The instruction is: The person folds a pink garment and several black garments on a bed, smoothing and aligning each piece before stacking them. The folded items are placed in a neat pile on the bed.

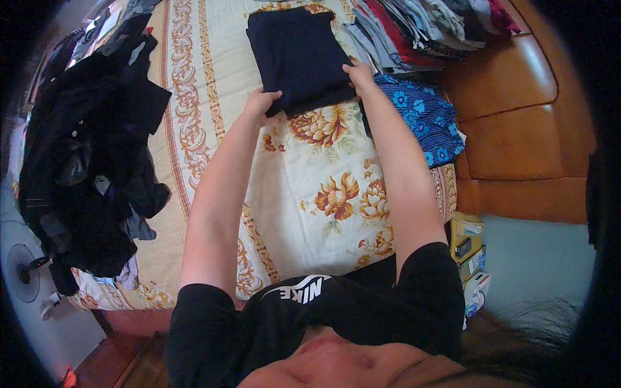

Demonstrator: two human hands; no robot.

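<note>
A black garment [301, 58], folded into a rough rectangle, lies on the floral bedspread [271, 194] in front of me. My left hand [264, 101] grips its near left corner, thumb on top and fingers hidden beneath. At the garment's right edge, near the lower corner, my right hand [359, 76] holds the cloth between thumb and fingers. Both arms reach straight out. Just right of my right forearm lies a blue garment with a flower print [417, 116], partly covered by that arm.
A heap of dark clothes [97, 145] spreads along the left side of the bed. Stacked folded clothes [402, 34] stand at the upper right, beside a brown leather-like padded surface [514, 131]. A fan [24, 271] is at the lower left; boxes [468, 242] stand low on the right.
</note>
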